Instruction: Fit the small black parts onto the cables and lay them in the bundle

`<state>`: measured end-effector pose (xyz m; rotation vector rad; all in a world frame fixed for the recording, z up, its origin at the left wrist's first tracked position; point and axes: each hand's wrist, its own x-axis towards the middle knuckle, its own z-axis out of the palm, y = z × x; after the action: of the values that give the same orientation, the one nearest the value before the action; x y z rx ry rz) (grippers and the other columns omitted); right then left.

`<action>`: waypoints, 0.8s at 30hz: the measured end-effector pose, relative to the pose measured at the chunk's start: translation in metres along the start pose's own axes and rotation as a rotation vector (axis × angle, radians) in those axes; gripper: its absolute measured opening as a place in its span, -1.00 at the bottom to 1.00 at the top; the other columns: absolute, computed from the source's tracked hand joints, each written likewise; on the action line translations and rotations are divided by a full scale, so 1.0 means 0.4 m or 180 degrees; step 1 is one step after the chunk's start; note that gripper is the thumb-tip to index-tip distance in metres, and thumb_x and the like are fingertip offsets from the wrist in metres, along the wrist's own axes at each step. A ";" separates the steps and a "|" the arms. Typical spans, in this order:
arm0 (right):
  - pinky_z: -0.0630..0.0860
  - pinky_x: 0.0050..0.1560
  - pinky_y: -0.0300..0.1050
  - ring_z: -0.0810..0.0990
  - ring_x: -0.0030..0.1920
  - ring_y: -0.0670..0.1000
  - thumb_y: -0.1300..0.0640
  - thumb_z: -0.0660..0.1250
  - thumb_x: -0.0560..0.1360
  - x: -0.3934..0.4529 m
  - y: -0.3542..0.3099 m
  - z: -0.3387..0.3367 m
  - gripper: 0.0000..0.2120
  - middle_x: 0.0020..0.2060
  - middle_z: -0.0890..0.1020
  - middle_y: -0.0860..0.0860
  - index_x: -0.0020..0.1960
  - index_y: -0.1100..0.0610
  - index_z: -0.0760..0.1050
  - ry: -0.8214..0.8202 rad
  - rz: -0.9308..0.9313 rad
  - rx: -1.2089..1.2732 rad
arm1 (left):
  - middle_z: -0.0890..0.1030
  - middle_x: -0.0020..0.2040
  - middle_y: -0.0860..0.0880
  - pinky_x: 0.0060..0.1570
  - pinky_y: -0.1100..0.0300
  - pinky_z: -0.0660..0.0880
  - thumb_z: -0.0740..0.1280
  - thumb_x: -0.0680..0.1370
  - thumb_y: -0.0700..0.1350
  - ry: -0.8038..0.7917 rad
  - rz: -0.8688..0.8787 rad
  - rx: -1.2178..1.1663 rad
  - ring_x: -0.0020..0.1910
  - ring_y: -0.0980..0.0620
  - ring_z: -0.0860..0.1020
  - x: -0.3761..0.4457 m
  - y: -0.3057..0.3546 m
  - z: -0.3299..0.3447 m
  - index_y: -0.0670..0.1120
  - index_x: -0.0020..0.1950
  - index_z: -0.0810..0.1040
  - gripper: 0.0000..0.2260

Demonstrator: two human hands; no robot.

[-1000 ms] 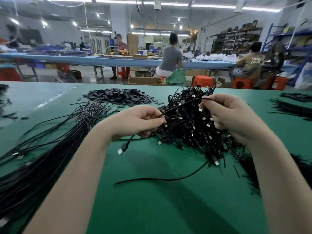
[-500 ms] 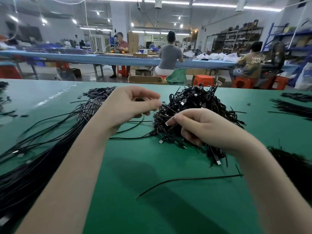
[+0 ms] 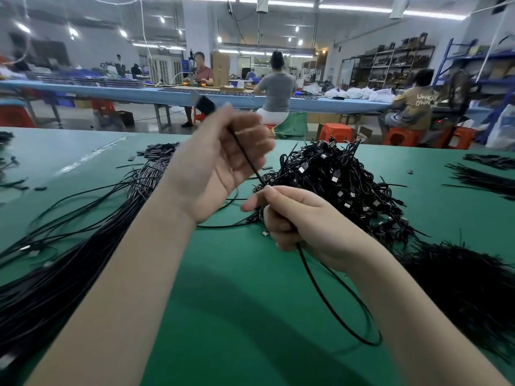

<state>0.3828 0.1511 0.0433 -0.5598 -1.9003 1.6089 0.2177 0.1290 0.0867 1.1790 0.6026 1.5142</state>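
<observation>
From the head camera, the person's left hand (image 3: 220, 160) is raised above the green matted surface (image 3: 237, 316), palm turned toward the camera, its fingers (image 3: 250, 140) curled round a thin black cable (image 3: 246, 157). The cable's end stands out above the fingertips, and on it sits a small black rectangular part (image 3: 205, 105) with a grey tip showing at its upper left; this area is blurred, so how far the part is seated cannot be told.

From the left hand the cable slants down to the right hand (image 3: 301, 218), which is lower and nearer the camera. Its thumb and forefinger pinch the cable and the other fingers are curled under it. Below this hand the cable hangs out and sweeps in a wide loop over the surface near the right forearm.

Just behind the right hand lies a tangled heap of black cables with small metal connectors (image 3: 342, 185), resting on the surface. To the left a long bundle of straight black cables (image 3: 69, 252) runs from behind the left forearm toward the near left corner. Beyond that bundle, partly hidden by the left hand, a loose pile of small dark flat parts (image 3: 158, 151) lies on the surface. At the right side lies a dark mass of thin black strands (image 3: 459, 288), and further strands (image 3: 485, 176) lie near the far right edge.

Behind the surface a long blue workbench (image 3: 111, 93) crosses the hall, with seated people at it and orange plastic stools (image 3: 334, 132) beside them.
</observation>
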 end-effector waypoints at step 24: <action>0.25 -0.39 -0.11 0.28 -0.48 -0.01 -0.18 0.30 0.49 0.019 0.051 -0.043 -0.59 -0.48 0.34 0.06 -0.36 0.11 0.41 0.1291 0.0083 -0.1174 | 0.65 -0.31 -0.26 -0.36 0.17 0.56 0.54 0.34 0.12 -0.1841 -0.1388 0.0527 -0.36 -0.09 0.65 -0.010 0.066 -0.084 -0.22 -0.10 0.70 -0.60</action>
<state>0.3876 0.1726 0.0261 -0.9846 -1.8797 1.0555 0.1758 0.1243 0.0946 1.4230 0.5450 0.7179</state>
